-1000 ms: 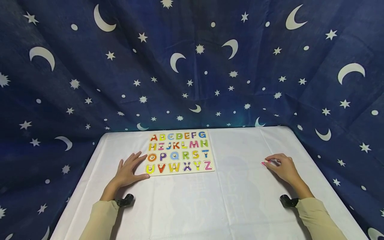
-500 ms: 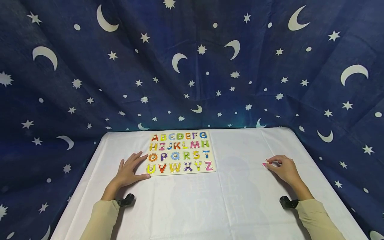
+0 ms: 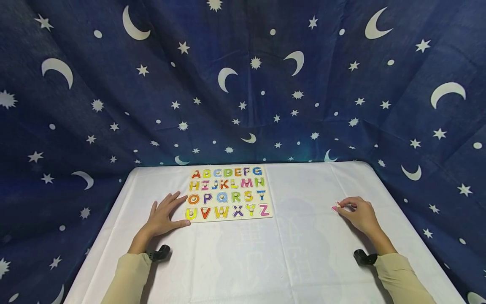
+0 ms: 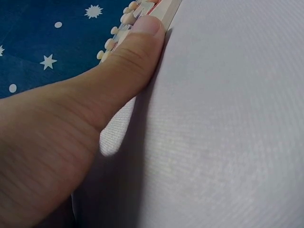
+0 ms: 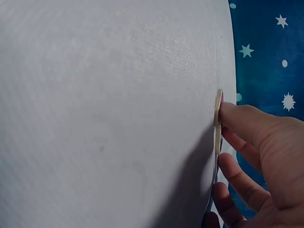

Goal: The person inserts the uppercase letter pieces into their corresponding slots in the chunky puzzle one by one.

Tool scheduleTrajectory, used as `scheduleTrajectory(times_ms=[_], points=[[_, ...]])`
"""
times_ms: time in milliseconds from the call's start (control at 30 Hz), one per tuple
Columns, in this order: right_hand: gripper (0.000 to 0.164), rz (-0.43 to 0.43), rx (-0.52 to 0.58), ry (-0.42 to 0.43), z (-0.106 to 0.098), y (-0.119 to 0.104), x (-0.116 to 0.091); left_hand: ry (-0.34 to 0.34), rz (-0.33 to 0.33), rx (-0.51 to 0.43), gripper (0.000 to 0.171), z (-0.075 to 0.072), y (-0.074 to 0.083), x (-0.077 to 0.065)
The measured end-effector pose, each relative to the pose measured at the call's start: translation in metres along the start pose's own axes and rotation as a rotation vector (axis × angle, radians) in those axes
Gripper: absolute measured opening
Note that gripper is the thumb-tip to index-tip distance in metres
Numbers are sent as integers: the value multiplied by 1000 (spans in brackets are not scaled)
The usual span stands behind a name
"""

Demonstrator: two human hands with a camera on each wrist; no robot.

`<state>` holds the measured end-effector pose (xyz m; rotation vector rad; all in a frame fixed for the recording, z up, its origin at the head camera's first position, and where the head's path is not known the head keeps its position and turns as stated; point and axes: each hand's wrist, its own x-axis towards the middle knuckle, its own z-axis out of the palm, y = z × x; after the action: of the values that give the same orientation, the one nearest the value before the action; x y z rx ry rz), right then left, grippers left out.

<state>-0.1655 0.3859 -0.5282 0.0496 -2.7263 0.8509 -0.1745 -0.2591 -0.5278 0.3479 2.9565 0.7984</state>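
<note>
A wooden alphabet puzzle board [image 3: 230,219] with colourful knobbed letters lies at the back of the table, left of the middle. At its left edge rests my left hand [image 3: 162,217], fingers spread; in the left wrist view the thumb [image 4: 126,54] is against the board's near edge. Far to the right, my right hand [image 3: 358,214] pinches a small pink wooden puzzle piece [image 3: 334,208] between thumb and fingers. Edge-on in the right wrist view, the piece [image 5: 218,109] lies low at the cloth, mostly covered by the thumb. Pink Z [image 3: 263,210] on the board shows no knob.
A white cloth [image 3: 243,261] covers the table, with faint creases. Behind it hangs a dark blue curtain [image 3: 243,118] printed with moons and stars. Each wrist wears a black camera, the left one [image 3: 161,253] and the right one [image 3: 364,256] both just over the cloth.
</note>
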Motion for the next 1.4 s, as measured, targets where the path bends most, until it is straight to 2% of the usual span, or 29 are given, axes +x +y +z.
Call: scheduleTrajectory(times_ms=[233, 433, 600, 800, 1100, 1400], points=[[14, 11, 13, 47, 5, -8, -3, -8, -11, 3, 97, 1, -3, 0], [16, 4, 53, 72, 12, -24, 2, -9, -13, -2, 97, 2, -3, 0], [16, -19, 125, 36, 19, -46, 11, -11, -14, 8, 97, 3, -4, 1], [16, -90, 201, 6, 40, -70, 20, -9, -13, 9, 97, 4, -5, 2], [15, -130, 235, -43, 73, -112, 24, -14, -17, 5, 97, 5, -6, 2], [13, -146, 277, -97, 94, -144, 23, -11, -15, -4, 97, 3, -4, 1]])
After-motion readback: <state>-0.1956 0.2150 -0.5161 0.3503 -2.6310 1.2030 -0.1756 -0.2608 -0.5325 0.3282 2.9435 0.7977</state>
